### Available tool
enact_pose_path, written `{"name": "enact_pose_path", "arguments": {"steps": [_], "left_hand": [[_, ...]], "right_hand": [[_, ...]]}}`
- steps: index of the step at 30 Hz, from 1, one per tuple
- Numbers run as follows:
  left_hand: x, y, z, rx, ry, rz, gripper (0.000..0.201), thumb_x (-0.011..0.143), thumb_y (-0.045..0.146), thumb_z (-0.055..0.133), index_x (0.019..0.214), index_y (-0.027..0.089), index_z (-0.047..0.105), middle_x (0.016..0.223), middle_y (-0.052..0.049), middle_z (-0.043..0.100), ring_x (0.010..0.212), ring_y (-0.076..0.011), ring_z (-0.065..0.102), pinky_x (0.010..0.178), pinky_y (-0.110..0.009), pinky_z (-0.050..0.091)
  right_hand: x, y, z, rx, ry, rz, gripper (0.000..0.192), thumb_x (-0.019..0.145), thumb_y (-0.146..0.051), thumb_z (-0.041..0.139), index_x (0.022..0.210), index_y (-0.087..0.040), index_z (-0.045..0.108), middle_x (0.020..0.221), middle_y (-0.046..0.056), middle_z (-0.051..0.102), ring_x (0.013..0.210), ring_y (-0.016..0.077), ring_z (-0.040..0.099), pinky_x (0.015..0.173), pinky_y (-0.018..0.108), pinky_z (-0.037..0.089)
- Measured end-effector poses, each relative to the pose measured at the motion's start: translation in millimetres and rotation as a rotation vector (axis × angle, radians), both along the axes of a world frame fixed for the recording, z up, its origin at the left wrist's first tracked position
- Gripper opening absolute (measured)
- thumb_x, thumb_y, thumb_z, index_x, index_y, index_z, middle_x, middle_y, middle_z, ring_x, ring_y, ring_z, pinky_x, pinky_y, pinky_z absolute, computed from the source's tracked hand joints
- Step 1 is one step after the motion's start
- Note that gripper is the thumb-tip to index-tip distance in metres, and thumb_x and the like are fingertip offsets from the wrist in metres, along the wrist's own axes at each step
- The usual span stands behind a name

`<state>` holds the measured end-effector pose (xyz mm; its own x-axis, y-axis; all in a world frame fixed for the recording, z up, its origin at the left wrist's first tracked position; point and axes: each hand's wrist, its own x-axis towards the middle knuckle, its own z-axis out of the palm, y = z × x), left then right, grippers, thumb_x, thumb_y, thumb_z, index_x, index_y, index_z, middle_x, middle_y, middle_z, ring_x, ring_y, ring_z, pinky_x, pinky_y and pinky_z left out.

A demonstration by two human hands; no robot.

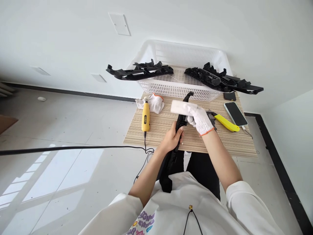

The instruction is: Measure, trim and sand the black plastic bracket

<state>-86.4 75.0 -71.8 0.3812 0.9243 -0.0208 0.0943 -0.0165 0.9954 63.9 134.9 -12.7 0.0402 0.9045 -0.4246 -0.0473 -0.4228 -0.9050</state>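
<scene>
My bare left hand [172,138] is wrapped round a long black plastic part [174,153]. The part runs from the tabletop down toward my lap, its lower end against my shirt. My right hand [201,120], in a white knit glove with an orange cuff, is closed on a flat whitish block [178,107] held across the upper stretch of the part. The block is slightly blurred, and whether it touches the part I cannot tell. Just right of that glove lies a yellow-handled utility knife [226,122], with its front end beside dark grey scraps.
A white plastic basket [176,88] stands behind, carrying black plastic parts [146,71] [217,80] that overhang both sides. On the striped table [156,137] are a yellow corded rotary tool [145,117], a white glove [156,103] and two phones [235,114] [230,96]. A cable [73,148] stretches left.
</scene>
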Motion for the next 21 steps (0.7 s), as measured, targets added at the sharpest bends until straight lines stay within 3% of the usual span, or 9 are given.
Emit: {"name": "enact_pose_path", "arguments": {"steps": [5, 8, 12, 15, 21], "left_hand": [[-0.6, -0.2, 1.5, 0.005, -0.008, 0.005, 0.027, 0.103, 0.049, 0.041, 0.109, 0.023, 0.038, 0.077, 0.006, 0.056, 0.049, -0.0075, 0.054, 0.054, -0.023, 0.048], [-1.1, -0.5, 1.5, 0.009, 0.01, -0.009, 0.027, 0.103, 0.05, 0.04, 0.102, 0.023, 0.038, 0.077, 0.006, 0.056, 0.051, -0.0071, 0.055, 0.055, -0.023, 0.048], [-1.4, -1.0, 1.2, 0.011, -0.004, 0.012, 0.027, 0.103, 0.048, 0.04, 0.112, 0.023, 0.039, 0.078, 0.006, 0.056, 0.05, -0.0072, 0.054, 0.055, -0.023, 0.048], [-1.6, -1.2, 0.5, 0.014, 0.012, -0.007, 0.026, 0.103, 0.049, 0.04, 0.104, 0.023, 0.038, 0.077, 0.006, 0.057, 0.051, -0.0069, 0.055, 0.056, -0.023, 0.048], [-1.7, -2.0, 0.1, 0.007, 0.003, 0.013, 0.027, 0.103, 0.049, 0.04, 0.111, 0.023, 0.04, 0.078, 0.006, 0.056, 0.05, -0.0071, 0.054, 0.054, -0.023, 0.048]], "right_hand": [[-1.2, -0.7, -3.0, 0.028, 0.013, 0.009, 0.039, 0.068, -0.051, 0.082, 0.082, -0.018, 0.065, 0.039, -0.005, 0.052, 0.032, 0.0087, 0.044, 0.029, 0.016, 0.026], [0.4, -0.5, -1.7, 0.02, -0.003, -0.076, 0.036, 0.072, -0.052, 0.077, 0.077, -0.019, 0.062, 0.038, -0.005, 0.049, 0.03, 0.008, 0.039, 0.027, 0.017, 0.021], [1.6, -2.0, 1.4, -0.008, -0.011, 0.024, 0.036, 0.07, -0.049, 0.081, 0.072, -0.019, 0.06, 0.036, -0.005, 0.047, 0.03, 0.0086, 0.037, 0.027, 0.019, 0.021], [1.2, -3.3, 1.8, 0.042, 0.009, -0.018, 0.038, 0.072, -0.052, 0.079, 0.069, -0.021, 0.058, 0.034, -0.007, 0.042, 0.029, 0.0074, 0.033, 0.028, 0.019, 0.02], [0.0, 0.5, -4.3, -0.002, 0.012, 0.095, 0.04, 0.07, -0.053, 0.081, 0.085, -0.02, 0.064, 0.037, -0.007, 0.047, 0.031, 0.009, 0.04, 0.03, 0.018, 0.026]]}}
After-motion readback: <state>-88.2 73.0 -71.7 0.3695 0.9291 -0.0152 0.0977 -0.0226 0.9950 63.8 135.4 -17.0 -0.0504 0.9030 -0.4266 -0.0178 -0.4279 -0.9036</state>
